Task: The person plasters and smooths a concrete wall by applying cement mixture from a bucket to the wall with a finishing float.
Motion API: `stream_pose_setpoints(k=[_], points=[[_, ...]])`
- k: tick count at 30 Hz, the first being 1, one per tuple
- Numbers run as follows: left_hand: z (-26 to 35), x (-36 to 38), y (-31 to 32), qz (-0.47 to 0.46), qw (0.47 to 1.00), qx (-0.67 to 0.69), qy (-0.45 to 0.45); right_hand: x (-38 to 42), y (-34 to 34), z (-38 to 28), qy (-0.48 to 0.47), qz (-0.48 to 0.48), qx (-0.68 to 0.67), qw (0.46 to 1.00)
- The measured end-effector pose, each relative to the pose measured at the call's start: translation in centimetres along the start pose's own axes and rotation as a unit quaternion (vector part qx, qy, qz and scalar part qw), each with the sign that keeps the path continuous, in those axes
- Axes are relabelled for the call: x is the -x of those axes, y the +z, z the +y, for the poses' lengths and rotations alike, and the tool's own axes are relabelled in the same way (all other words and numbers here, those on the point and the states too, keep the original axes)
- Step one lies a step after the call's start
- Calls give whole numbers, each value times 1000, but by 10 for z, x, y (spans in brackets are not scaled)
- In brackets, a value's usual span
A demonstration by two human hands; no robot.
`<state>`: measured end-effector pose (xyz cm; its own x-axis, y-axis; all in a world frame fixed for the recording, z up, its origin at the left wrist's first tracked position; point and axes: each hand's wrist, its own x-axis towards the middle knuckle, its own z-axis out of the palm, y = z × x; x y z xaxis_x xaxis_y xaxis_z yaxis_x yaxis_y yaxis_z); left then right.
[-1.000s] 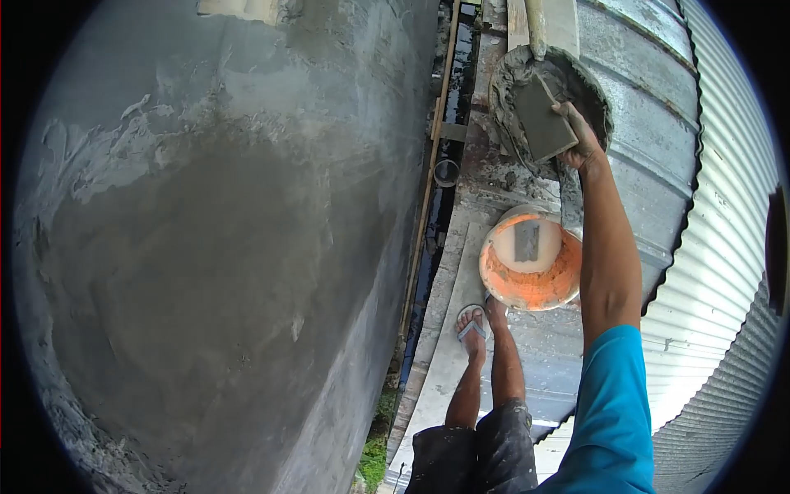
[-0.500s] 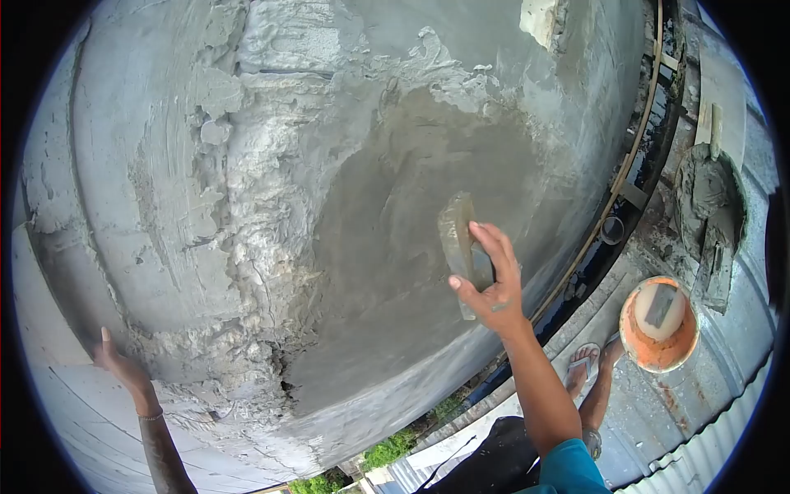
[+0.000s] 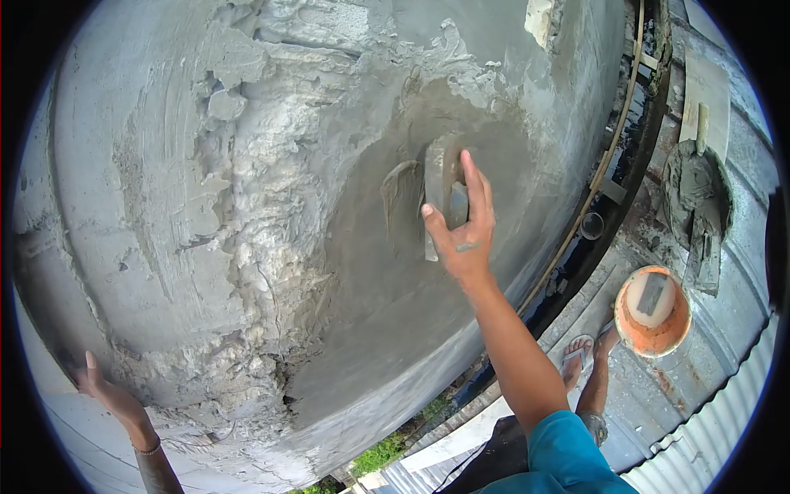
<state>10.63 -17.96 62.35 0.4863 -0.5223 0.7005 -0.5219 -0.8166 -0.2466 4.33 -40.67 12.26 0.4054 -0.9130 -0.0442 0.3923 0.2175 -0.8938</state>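
My right hand [image 3: 471,222] is wrapped round the handle of a flat plastering float [image 3: 436,193], which lies against a wide patch of dark wet mortar [image 3: 362,288] on the grey wall. Just left of the float, a raised smear of mortar [image 3: 399,193] shows on the patch. At the lower left, my left hand [image 3: 111,391] rests with fingers apart at the wall's edge, holding nothing. Rough, cracked pale plaster [image 3: 276,165] lies between the two hands.
On the metal roofing at the right stand an orange-rimmed bucket [image 3: 676,333] and a pan of mortar [image 3: 695,185] with a tool in it. A dark gutter [image 3: 613,189] runs along the wall's foot. Feet in sandals [image 3: 578,350] show below.
My right hand and the float have moved up and slightly left over the wet patch, and a raised smear now shows beside the float. My left hand sits slightly lower in view.
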Motion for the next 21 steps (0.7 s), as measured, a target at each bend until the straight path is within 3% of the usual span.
stream_pose_setpoints(k=[3, 6, 8, 11, 13, 15, 16, 17, 20, 21], points=[[-4, -1, -2, 3, 1000, 25, -17, 4, 25, -1, -84, -16, 65, 994], [-8, 1, -8, 1, 1000, 7, -17, 80, 32, -3, -160, -95, 101, 977], [-11, 0, -10, 0, 1000, -5, 21, 133, 16, 2, -96, -171, 39, 980], [-10, 0, -6, 14, 1000, 3, 11, 109, 16, 3, -62, -5, 99, 993], [3, 2, 0, 28, 999, 14, -33, 56, 30, 18, -180, -32, 143, 973], [10, -2, 4, 31, 997, 31, -65, 3, 34, 17, -175, 25, 180, 968], [2, 1, -2, 24, 996, 36, -73, -42, 34, 17, -130, 66, 161, 976], [-18, 2, -16, -16, 1000, -4, -9, -62, 31, 18, -73, 103, 145, 981], [42, 9, 17, 59, 992, 35, -101, -59, 27, 20, -27, 99, 116, 988], [48, 12, 20, 61, 992, 34, -100, -27, 28, 19, -60, 77, 151, 984]])
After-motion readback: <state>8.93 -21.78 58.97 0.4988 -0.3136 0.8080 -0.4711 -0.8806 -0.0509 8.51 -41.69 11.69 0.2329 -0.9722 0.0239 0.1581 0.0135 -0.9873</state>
